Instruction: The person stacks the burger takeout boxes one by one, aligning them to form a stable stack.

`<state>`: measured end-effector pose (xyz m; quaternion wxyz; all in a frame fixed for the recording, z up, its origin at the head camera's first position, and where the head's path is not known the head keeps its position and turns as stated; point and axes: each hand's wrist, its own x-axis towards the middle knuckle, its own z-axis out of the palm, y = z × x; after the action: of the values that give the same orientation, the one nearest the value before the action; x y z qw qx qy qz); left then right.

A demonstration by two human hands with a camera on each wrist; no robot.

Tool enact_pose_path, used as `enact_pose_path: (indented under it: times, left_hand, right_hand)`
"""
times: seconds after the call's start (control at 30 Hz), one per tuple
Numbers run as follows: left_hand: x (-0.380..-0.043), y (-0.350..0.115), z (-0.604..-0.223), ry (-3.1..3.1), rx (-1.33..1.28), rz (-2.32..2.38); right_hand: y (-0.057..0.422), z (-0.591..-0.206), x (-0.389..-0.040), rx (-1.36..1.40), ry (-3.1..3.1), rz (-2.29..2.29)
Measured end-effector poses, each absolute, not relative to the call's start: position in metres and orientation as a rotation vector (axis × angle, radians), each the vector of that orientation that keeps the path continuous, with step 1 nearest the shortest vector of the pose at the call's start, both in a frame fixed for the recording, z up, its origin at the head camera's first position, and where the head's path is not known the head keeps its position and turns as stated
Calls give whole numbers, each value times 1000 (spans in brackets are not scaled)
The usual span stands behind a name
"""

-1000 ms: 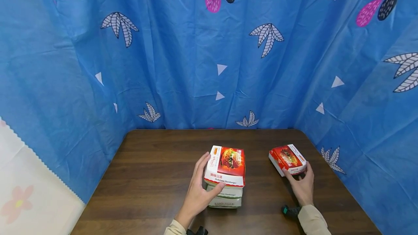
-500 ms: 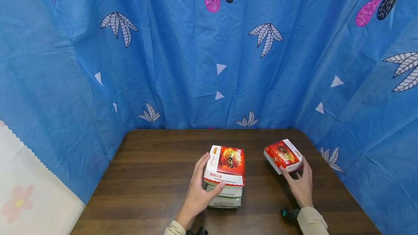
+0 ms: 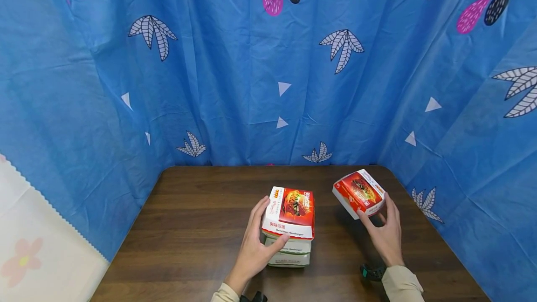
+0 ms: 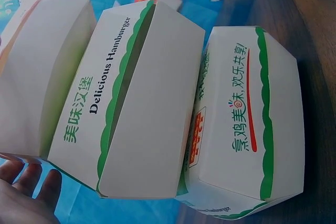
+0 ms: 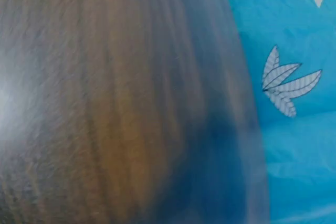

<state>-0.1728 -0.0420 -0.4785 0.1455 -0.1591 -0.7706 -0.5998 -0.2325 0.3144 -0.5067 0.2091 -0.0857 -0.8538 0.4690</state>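
Note:
My left hand (image 3: 253, 250) grips the top red-and-white hamburger box (image 3: 293, 213) of a stack, fingers along its left side and thumb at the front. Beneath it are two green-trimmed hamburger boxes, the middle one (image 4: 136, 103) set askew on the bottom one (image 4: 247, 124). In the left wrist view, left fingers (image 4: 31, 182) show beside the top box's lower edge. At the right, my right hand (image 3: 388, 239) holds another red-and-white hamburger box (image 3: 361, 192) by its near end, tilted and raised over the table. The right wrist view shows neither that hand nor its box.
The brown wooden table (image 3: 201, 209) reaches back to a blue patterned curtain (image 3: 235, 83), which also closes in the sides. A pale flowered cloth (image 3: 46, 246) hangs at the left. Curtain and table edge also fill the right wrist view.
My right hand has raised its hamburger box and shifted it slightly left and away from me, tilting it more. The left hand and the stack stay in place.

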Motion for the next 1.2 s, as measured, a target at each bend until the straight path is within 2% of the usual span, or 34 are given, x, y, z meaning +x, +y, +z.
enact_pose_path:
  times: [0.63,1.2]
  left_hand:
    - [-173,-42,-480,-2216,-444,-1718]
    - [-175,-44,-483,-2208,-464,-1675]
  right_hand:
    - [293,-461,-216,-121,-2312,1258]
    - [268,-424,-202,128,-2170,1267]
